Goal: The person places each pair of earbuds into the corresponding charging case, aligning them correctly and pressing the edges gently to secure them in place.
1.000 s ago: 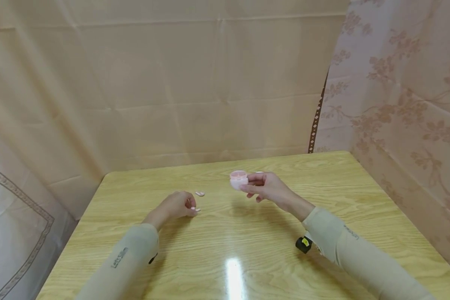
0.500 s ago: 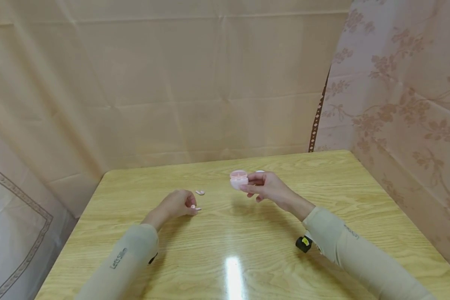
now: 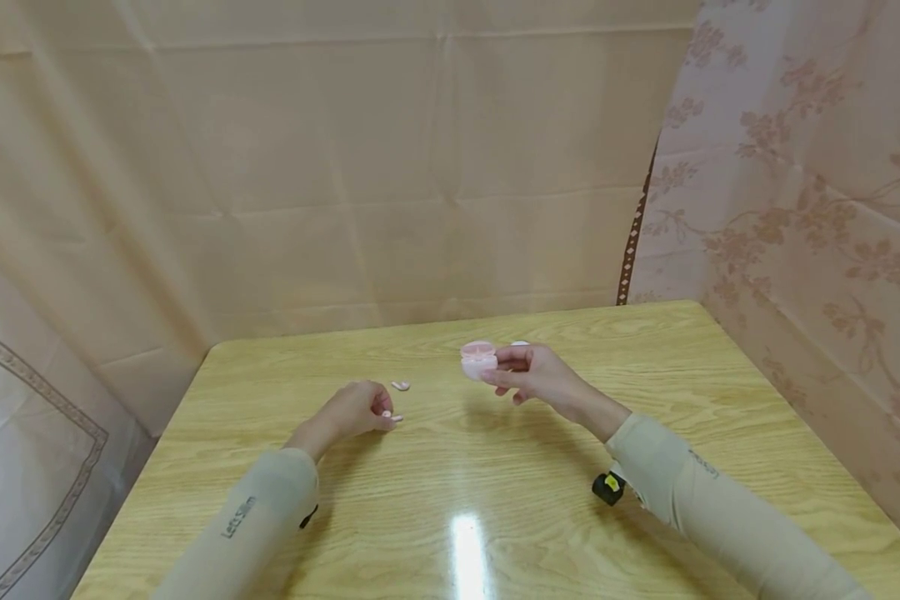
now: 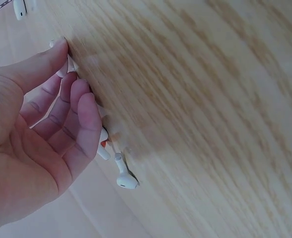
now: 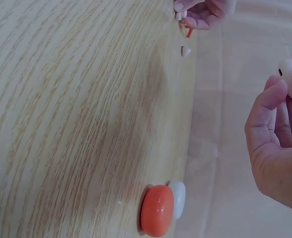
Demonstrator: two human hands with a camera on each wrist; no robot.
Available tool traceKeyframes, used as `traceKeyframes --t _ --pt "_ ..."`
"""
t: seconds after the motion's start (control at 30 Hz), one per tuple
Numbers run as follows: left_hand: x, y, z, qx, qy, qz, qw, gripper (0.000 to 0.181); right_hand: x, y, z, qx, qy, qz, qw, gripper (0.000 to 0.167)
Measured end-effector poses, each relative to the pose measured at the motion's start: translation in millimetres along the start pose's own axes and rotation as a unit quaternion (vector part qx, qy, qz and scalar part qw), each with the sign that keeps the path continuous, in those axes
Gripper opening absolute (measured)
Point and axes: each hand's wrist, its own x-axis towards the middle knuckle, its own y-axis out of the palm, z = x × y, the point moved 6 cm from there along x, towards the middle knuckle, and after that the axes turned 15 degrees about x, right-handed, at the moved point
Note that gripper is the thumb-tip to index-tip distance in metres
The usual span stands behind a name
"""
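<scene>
My left hand (image 3: 351, 408) is low over the left part of the table, pinching a pale pink earbud (image 3: 397, 418) between thumb and fingertips. In the left wrist view, this earbud (image 4: 62, 70) is partly covered by the thumb and fingers. A second pale earbud (image 3: 401, 386) lies on the wood just beyond that hand. Raised above the table, my right hand (image 3: 536, 375) grips a pink earbud case (image 3: 478, 367) from its right side, its lid standing up. The right wrist view catches only part of this case (image 5: 289, 74) at its edge.
An orange rounded case (image 5: 157, 210) and a white case (image 5: 178, 200) stand side by side on the table, largely hidden behind my right hand in the head view. Near my left hand are an orange piece (image 5: 189, 32) and loose earbuds (image 4: 126, 177). Curtains hang behind the wooden table (image 3: 540, 517).
</scene>
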Motion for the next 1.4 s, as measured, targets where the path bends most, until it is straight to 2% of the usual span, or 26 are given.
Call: traceKeyframes --t 0.27,0.47,0.73,0.9,1.1,1.3,1.4 --pt "-8.9 -6.2 2.1 0.018 0.022 -0.025 0.9993 0.020 5.8 5.2 1.2 0.007 -0.003 0.009 0.9999 0.047" --pt "-13.0 -11.8 3.7 0.038 0.022 -0.026 0.9987 0.021 9.2 11.2 2.5 0.006 -0.008 0.020 0.9997 0.046" --pt "-13.7 -22.8 -4.6 0.069 0.052 -0.051 0.9949 0.022 12.6 13.2 2.4 0.041 0.008 0.022 0.9989 0.046" --pt "-15.2 -27.8 -10.3 0.050 0.073 -0.068 0.9938 0.018 12.5 12.2 -3.3 0.063 0.018 0.018 0.9977 0.047" --pt "-14.8 -28.3 -14.0 0.032 0.096 -0.078 0.9918 0.017 12.8 12.1 -6.7 0.062 0.016 0.021 0.9977 0.048" --pt "-4.4 -30.1 -24.1 0.032 0.108 -0.084 0.9901 0.011 10.8 3.8 -4.2 0.059 0.019 0.015 0.9980 0.052" --pt "-2.0 -31.6 -26.7 0.030 0.114 -0.086 0.9893 0.015 10.1 2.8 -6.2 0.062 0.019 0.017 0.9977 0.053"
